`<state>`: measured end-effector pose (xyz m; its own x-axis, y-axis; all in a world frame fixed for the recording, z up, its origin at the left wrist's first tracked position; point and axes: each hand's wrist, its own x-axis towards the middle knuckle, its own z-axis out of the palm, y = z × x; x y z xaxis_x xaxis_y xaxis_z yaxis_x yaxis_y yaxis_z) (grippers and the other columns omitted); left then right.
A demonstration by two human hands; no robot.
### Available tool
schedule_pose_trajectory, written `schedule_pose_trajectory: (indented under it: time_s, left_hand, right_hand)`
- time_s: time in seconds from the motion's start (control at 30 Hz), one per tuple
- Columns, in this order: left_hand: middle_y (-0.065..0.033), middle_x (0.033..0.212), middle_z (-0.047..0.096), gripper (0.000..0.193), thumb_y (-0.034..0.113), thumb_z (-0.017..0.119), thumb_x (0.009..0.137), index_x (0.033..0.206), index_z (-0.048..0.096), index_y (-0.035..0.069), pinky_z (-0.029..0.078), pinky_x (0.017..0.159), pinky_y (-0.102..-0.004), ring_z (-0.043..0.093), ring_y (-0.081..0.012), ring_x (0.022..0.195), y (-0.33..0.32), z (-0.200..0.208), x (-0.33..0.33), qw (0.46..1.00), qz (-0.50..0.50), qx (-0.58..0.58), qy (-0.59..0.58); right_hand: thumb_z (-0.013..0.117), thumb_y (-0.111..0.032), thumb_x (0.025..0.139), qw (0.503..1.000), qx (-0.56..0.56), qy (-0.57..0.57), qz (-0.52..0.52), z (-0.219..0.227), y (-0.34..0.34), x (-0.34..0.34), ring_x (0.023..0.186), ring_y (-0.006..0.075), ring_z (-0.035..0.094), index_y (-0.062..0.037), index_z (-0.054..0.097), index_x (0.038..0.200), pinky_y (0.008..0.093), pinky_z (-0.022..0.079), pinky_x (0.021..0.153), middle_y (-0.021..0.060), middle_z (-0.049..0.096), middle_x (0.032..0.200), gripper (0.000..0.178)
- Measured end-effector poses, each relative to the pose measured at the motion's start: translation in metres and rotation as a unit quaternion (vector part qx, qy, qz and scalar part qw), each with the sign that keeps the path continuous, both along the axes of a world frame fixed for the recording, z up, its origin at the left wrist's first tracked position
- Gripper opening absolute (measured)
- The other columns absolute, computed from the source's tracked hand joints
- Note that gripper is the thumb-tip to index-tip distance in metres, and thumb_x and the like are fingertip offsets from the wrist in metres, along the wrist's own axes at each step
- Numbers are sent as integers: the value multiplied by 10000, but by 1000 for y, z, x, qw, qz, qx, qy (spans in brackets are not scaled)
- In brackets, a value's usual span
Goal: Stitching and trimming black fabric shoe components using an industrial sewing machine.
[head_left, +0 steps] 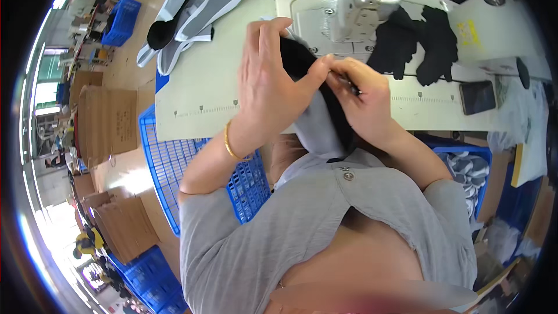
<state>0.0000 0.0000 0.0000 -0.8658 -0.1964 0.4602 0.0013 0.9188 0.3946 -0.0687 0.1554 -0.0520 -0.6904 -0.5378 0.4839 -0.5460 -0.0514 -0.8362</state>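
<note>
Both my hands hold a grey-and-black fabric piece [317,119], which looks like a shoe upper, above the front edge of the sewing table [197,90]. My left hand [264,75] is curved around its far left part, its thumb reaching over to the right hand. The right hand [363,96] pinches the black edge between thumb and fingers. The near end of the piece hangs down towards my chest. Beyond my hands stands a white sewing machine [354,11]; its needle area is hard to make out.
Grey-and-white shoe pieces [218,6] lie at the table's far left. Black fabric pieces [395,43] are right of the machine, with a phone [478,97] nearer the right edge. A blue crate [160,168] is below left; another blue bin [482,168] holds grey pieces.
</note>
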Motion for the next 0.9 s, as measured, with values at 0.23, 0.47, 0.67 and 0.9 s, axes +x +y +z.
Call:
schedule_pose_trajectory:
  time_s: [0.23,0.47,0.67,0.9]
  left_hand:
    - [-91,1095,660,491,-85,709,773,1232,561,8,513,842,-272,628,-149,963,13,-35,-5,986,-56,154,8]
    - [-47,831,667,306,-153,464,747,972,636,-38,489,665,-222,620,-83,727,-17,-35,-1,814,-115,520,-232]
    - [14,793,605,38,38,612,903,883,596,10,426,651,-200,531,-42,719,31,-40,-19,815,-139,542,-152]
    - [30,753,595,166,126,614,978,889,623,-14,411,643,-196,482,-32,709,44,-45,-18,884,-92,446,-106]
  right_hand:
    - [657,-128,917,985,48,-166,-1,-8,27,-6,647,201,628,-8,645,987,305,479,603,120,651,751,139]
    - [693,-209,906,958,98,-137,232,-18,62,-25,715,231,645,-5,653,983,326,492,676,139,674,803,222]
    - [681,-171,906,956,147,-209,144,-29,75,-26,781,164,634,-19,667,983,316,492,717,106,689,877,170]
    - [715,-240,859,850,218,157,-453,-64,160,-125,865,288,633,-68,660,996,390,508,726,76,626,949,227]
